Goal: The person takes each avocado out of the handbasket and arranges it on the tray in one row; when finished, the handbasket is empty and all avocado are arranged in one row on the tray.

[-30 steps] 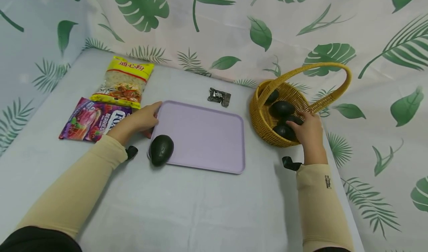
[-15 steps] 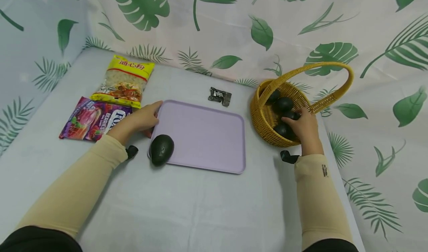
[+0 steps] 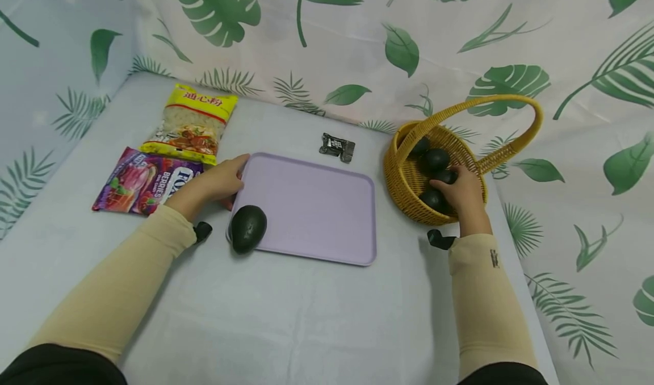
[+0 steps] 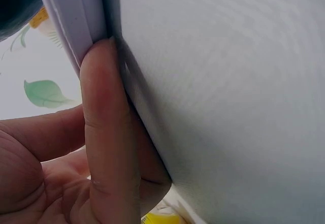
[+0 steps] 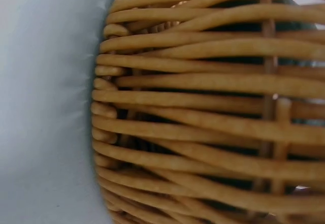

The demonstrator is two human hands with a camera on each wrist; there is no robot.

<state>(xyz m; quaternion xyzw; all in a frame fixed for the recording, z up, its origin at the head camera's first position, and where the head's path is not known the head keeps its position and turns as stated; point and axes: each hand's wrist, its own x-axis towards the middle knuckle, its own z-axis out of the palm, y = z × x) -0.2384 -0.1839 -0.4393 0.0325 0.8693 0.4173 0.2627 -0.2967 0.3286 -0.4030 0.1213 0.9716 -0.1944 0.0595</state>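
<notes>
A lilac tray lies on the table, with a dark avocado resting over its near left corner. My left hand holds the tray's left edge; in the left wrist view, a finger presses up under the rim. At the right stands a wicker basket with a tall handle, holding several avocados. My right hand reaches inside and grips one avocado between thumb and fingers. The right wrist view holds only the basket's woven side and white cloth, so those fingers are hidden there.
Left of the tray lie a yellow pasta bag and a purple packet. A small black wrapped sweet sits behind the tray. A leaf-patterned cloth backdrop rises behind the white table.
My right hand has shifted slightly inside the basket, and its avocado has moved a little away from me. The left hand and tray have stayed in place.
</notes>
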